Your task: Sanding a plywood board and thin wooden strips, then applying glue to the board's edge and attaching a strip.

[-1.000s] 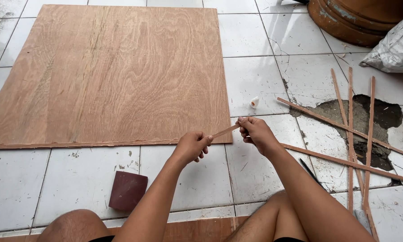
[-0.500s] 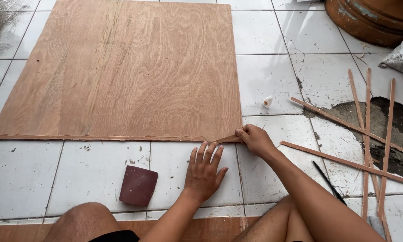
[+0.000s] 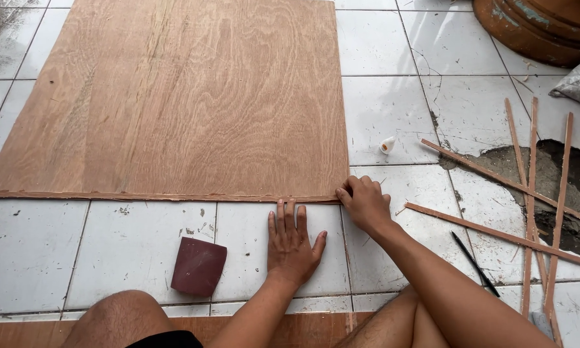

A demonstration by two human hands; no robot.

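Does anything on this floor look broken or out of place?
Yes. A floor tile on the right is broken, leaving a dark ragged hole under scattered thin wood strips. The plywood sheet has a frayed near edge, where the right hand rests.

Bright, even daylight — soft shadows, mild sheen on the floor tiles point(image 3: 142, 248), focus sharp throughout.

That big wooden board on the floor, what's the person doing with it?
A person sits on the white tiled floor by a plywood sheet. The left hand lies flat, fingertips at the sheet's near edge. The right hand presses at its near right corner. A dark red sanding pad lies nearby, thin wood strips to the right.
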